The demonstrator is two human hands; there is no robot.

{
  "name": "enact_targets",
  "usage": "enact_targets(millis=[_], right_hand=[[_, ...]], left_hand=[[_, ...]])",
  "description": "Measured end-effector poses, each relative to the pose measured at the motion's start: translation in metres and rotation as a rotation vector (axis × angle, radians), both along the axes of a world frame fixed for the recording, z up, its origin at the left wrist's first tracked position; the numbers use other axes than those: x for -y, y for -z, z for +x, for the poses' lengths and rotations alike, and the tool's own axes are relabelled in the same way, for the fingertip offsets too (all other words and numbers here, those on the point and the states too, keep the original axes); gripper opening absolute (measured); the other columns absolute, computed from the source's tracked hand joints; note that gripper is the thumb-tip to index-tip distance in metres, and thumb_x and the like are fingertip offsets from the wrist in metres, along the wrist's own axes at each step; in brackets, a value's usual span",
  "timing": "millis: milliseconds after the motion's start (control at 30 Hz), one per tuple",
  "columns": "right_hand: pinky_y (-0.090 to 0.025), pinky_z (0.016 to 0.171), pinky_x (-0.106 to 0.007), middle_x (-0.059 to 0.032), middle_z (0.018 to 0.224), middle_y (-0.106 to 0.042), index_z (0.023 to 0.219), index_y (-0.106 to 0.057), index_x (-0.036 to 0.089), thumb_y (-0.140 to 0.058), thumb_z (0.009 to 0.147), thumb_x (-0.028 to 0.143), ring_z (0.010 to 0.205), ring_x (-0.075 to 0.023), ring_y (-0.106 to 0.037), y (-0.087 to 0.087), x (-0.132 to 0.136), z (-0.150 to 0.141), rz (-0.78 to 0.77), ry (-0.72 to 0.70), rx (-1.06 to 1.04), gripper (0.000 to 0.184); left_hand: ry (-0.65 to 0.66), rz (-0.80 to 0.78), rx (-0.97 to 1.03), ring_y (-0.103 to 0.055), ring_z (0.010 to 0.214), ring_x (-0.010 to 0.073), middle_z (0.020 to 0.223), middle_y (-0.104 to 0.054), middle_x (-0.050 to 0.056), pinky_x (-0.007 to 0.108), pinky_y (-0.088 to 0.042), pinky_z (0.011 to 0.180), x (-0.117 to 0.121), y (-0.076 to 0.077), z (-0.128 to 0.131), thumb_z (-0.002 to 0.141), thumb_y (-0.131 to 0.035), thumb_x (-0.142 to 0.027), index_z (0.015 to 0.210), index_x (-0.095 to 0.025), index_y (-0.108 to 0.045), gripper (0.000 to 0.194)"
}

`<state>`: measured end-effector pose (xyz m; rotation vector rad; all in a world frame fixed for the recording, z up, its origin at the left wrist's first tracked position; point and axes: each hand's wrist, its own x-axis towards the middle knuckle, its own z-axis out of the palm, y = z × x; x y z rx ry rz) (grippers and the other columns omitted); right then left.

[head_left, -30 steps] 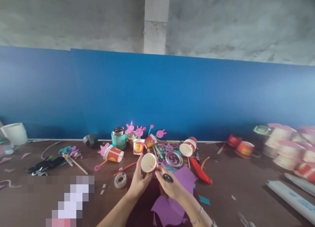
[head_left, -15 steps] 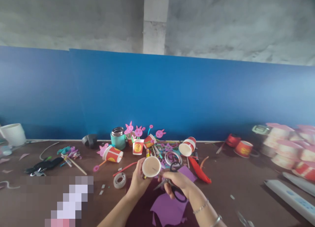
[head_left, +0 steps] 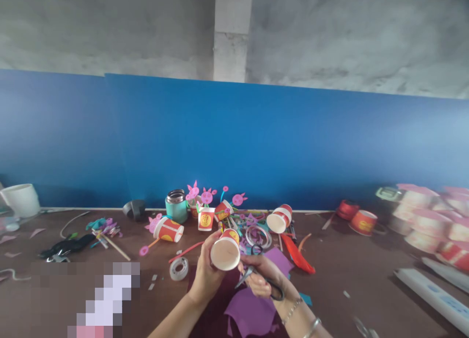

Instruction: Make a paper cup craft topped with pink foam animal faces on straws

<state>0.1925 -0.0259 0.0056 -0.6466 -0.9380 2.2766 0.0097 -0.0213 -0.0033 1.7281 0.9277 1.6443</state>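
Observation:
My left hand point(head_left: 207, 269) is wrapped around a red and yellow paper cup point(head_left: 230, 236), with its pale round end tilted toward me. A small dark mark shows on that end. Just to the right, my right hand point(head_left: 258, 277) holds black-handled scissors point(head_left: 277, 290) with their blades pointing left, below the cup's edge and apart from it. The fingertips of my right hand are close to the cup's right side; I cannot tell whether they touch it. Beneath both hands lies a cut sheet of purple paper point(head_left: 251, 311).
Behind the hands stand cups with pink animal cutouts point(head_left: 207, 196) and a teal flask point(head_left: 176, 207). A tape roll point(head_left: 179, 269) lies left, a red strip piece point(head_left: 298, 255) right. Stacked cups point(head_left: 427, 221) and a power strip point(head_left: 434, 294) sit far right. A blue panel point(head_left: 256, 142) rises behind.
The cup has tipped, so more of its red side shows. My right hand has shifted slightly down, and the scissors have drawn away from the cup's pale end.

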Motion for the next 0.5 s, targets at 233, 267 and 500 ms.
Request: enact_targets(millis=[233, 267, 500], right_hand=[[-0.018, 0.027, -0.018, 0.0084, 0.032, -0.045, 0.074, -0.058, 0.013, -0.052, 0.082, 0.037, 0.022, -0.0048, -0.032, -0.004, -0.001, 0.0, 0.01, -0.01, 0.04, 0.027], [-0.019, 0.027, -0.018, 0.0086, 0.032, -0.044, 0.075, -0.058, 0.013, -0.05, 0.083, 0.037, 0.022, -0.005, -0.032, -0.006, -0.001, 0.001, 0.016, 0.007, 0.069, 0.026], [-0.024, 0.029, -0.016, 0.009, 0.033, -0.043, 0.076, -0.056, 0.015, -0.043, 0.084, 0.043, 0.024, -0.0055, -0.037, -0.015, 0.0, 0.003, 0.159, 0.295, 0.307, 0.032]], left_hand=[[-0.018, -0.04, 0.061, -0.053, 0.11, 0.026, 0.122, -0.052, 0.013, 0.038, -0.043, 0.092, -0.001, 0.002, -0.001, 0.067, -0.071, -0.023, 0.12, -0.02, -0.041, 0.061], [-0.035, -0.07, 0.112, -0.054, 0.109, 0.0252, 0.12, -0.053, 0.012, 0.037, -0.044, 0.091, -0.003, 0.002, -0.002, 0.066, -0.072, -0.025, 0.119, -0.02, -0.04, 0.061], [0.19, -0.465, 0.545, -0.062, 0.099, 0.0222, 0.108, -0.064, 0.008, 0.033, -0.048, 0.084, -0.011, -0.004, -0.006, 0.073, -0.066, -0.037, 0.115, -0.02, -0.049, 0.048]])
